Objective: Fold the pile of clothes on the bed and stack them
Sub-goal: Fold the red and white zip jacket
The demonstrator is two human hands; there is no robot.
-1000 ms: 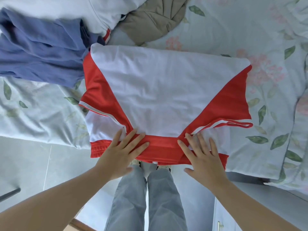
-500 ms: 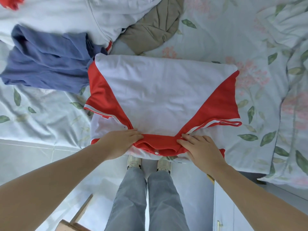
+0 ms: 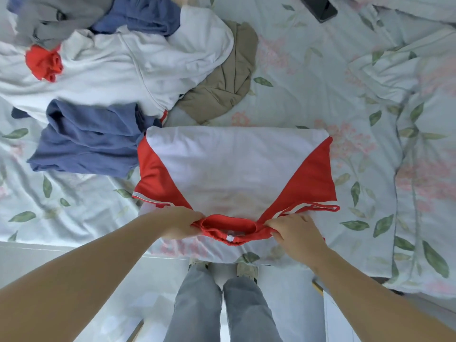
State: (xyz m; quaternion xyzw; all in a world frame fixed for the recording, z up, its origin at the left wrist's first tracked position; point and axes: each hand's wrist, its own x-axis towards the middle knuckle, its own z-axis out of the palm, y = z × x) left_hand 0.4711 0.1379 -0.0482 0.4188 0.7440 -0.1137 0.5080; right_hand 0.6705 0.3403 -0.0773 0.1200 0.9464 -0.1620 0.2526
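A white shirt with red sleeves and a red collar lies flat on the bed near its front edge, sleeves folded inward. My left hand grips the left end of the red collar. My right hand grips its right end, and the collar edge is lifted slightly off the bed. An unfolded pile sits to the far left: a white garment, a blue garment, a grey one and a tan one.
The bed has a pale floral sheet, with a rumpled duvet along the right. A dark phone lies at the far edge. My legs in grey jeans stand against the bed's front edge on a light floor.
Both hands went from lying flat on the collar edge to curling round it and gathering it up. The view has pulled back, showing more of the pile.
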